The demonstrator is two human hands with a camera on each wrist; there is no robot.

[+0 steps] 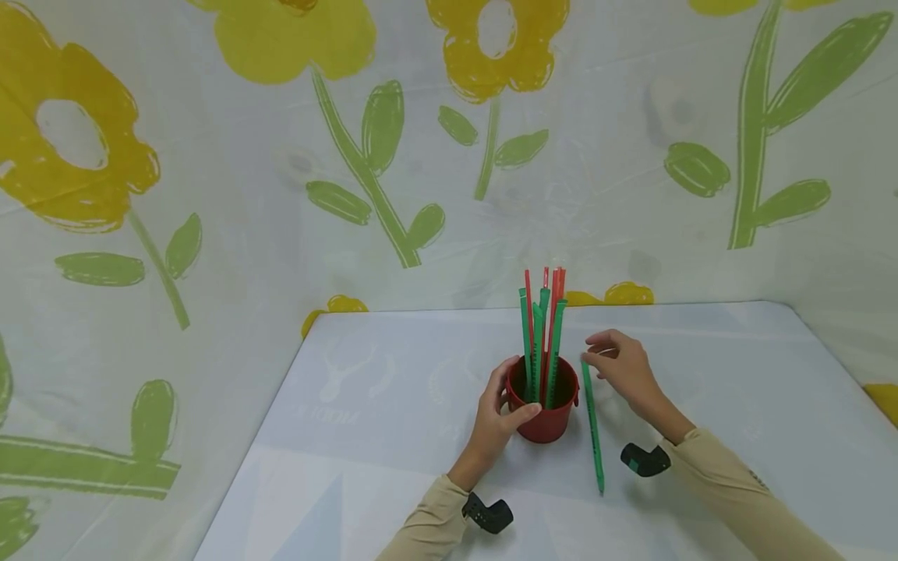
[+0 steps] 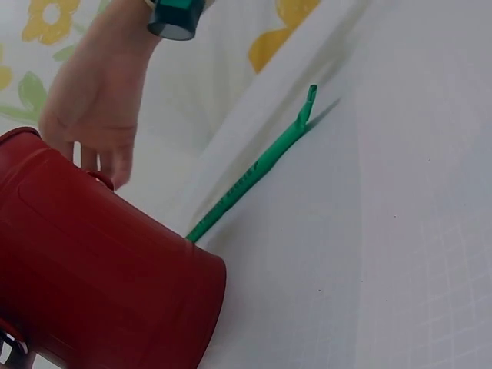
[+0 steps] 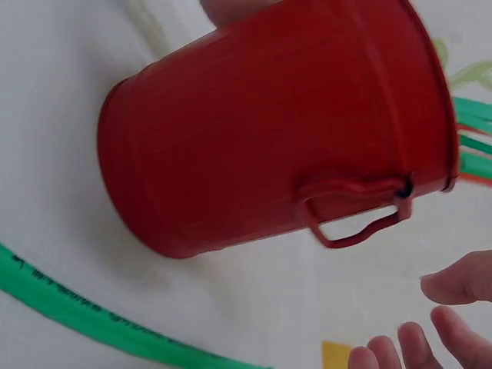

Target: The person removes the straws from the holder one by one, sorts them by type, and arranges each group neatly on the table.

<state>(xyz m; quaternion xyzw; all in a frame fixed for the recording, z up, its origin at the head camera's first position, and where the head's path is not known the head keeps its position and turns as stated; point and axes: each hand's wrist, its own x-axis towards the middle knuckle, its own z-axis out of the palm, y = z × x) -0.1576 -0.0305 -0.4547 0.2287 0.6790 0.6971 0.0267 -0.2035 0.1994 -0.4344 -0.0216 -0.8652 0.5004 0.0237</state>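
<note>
My left hand (image 1: 493,425) grips the red bucket (image 1: 543,427), thumb at the near rim and fingers round the side; the bucket stands upright on the tabletop (image 1: 393,421). My right hand (image 1: 624,372) is raised just beyond the bucket's right side, its fingers (image 3: 413,344) apart from the thumb and clamped on nothing, near the far end of a loose green straw (image 1: 594,430).

Progress, on inspection: several wrapped green straws (image 1: 556,343) and red straws (image 1: 528,288) stand in the bucket, leaning at slight angles. They overlap, so I cannot certify the count. One item is found outside: the loose green straw, lying on the tabletop to the bucket's right, apart from it. I judge the gathering nearly complete, with that single straw outstanding, though these views alone do not settle whether straws are going in or coming out.
</note>
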